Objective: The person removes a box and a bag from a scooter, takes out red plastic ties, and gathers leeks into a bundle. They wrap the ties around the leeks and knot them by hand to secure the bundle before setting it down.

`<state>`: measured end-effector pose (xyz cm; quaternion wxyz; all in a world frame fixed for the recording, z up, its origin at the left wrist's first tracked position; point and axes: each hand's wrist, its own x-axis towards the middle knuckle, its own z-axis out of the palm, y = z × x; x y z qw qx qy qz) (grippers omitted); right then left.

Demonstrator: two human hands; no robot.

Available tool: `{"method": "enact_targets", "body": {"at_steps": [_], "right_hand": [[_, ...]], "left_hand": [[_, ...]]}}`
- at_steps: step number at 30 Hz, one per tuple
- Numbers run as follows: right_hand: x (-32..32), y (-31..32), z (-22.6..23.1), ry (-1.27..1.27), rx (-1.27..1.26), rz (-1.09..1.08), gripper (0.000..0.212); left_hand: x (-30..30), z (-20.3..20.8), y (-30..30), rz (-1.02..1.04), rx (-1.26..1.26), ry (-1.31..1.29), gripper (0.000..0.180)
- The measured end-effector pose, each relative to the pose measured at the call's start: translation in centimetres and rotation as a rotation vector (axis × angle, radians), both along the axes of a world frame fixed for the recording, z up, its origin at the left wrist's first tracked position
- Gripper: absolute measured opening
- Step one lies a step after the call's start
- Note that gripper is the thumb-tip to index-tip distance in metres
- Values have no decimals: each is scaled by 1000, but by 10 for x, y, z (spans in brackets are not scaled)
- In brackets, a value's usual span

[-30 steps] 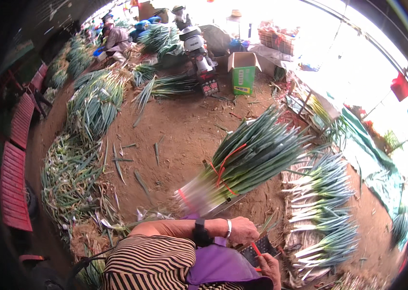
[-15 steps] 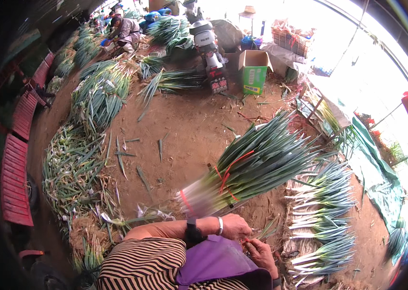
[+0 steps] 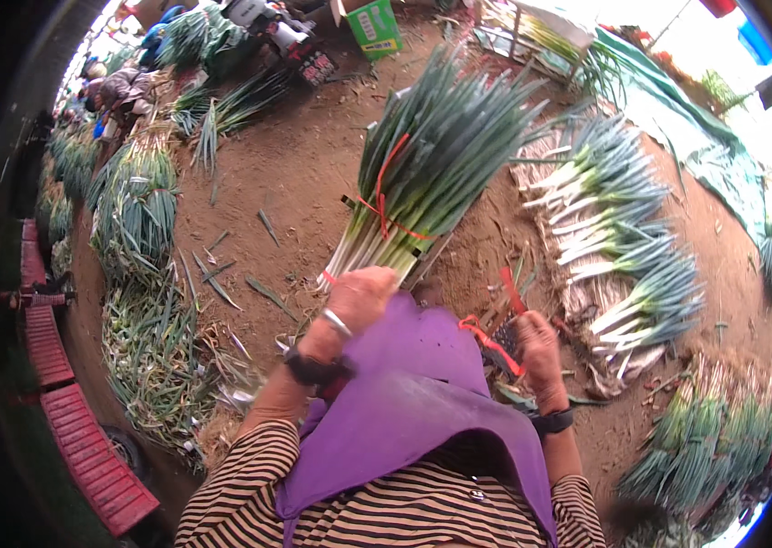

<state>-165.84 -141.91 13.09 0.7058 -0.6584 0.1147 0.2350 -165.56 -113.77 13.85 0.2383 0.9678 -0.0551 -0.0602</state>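
A big bundle of green onions [image 3: 445, 160] lies ahead of me, leaves pointing away and white ends toward me. Red tape [image 3: 386, 178] rings its middle, and a second red band shows at the white ends. My left hand [image 3: 363, 300] is closed in a fist over those white ends; whatever its fingers grip is hidden. To the right, my right hand [image 3: 539, 352] is closed on a red plastic strap [image 3: 493, 345], one strip of which stands up beside the hand. A purple apron [image 3: 413, 384] covers my lap between the arms.
Small onion bunches [image 3: 614, 210] lie in a row on a sack at the right. More bundled onions [image 3: 706, 438] stand at lower right. Heaped trimmings [image 3: 153, 356] and a red slatted panel [image 3: 98, 457] are at left. A green box [image 3: 374, 29] and a crouching person [image 3: 126, 96] are farther back.
My hands, close together before, have moved apart, the left onto the bundle's white ends and the right outward with the red strap. The view has shifted, bringing more bundles in at lower right.
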Motion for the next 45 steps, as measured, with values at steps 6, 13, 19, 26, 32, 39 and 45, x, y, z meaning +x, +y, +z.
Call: {"method": "enact_targets", "body": {"at_steps": [6, 13, 19, 26, 32, 39, 45], "right_hand": [[8, -51, -10, 97, 17, -213, 16], [19, -49, -10, 89, -108, -233, 19], [41, -111, -17, -142, -576, -378, 22], [86, -122, -32, -202, -646, -378, 31], [118, -35, -60, -181, -677, -39, 21], [173, -37, -125, 35, -455, 140, 18], [236, -66, -154, -39, -575, 323, 22]], "left_hand": [[-16, 3, 18, 98, -101, 116, 29], [-20, -30, 38, 244, -110, 286, 45], [-34, -60, 97, 319, -64, 474, 31], [-23, -88, 130, 365, -85, 519, 33], [4, -96, 132, 277, -130, 528, 31], [39, -86, 117, 413, -118, 572, 30], [79, -76, 92, 468, -168, 587, 32]]}}
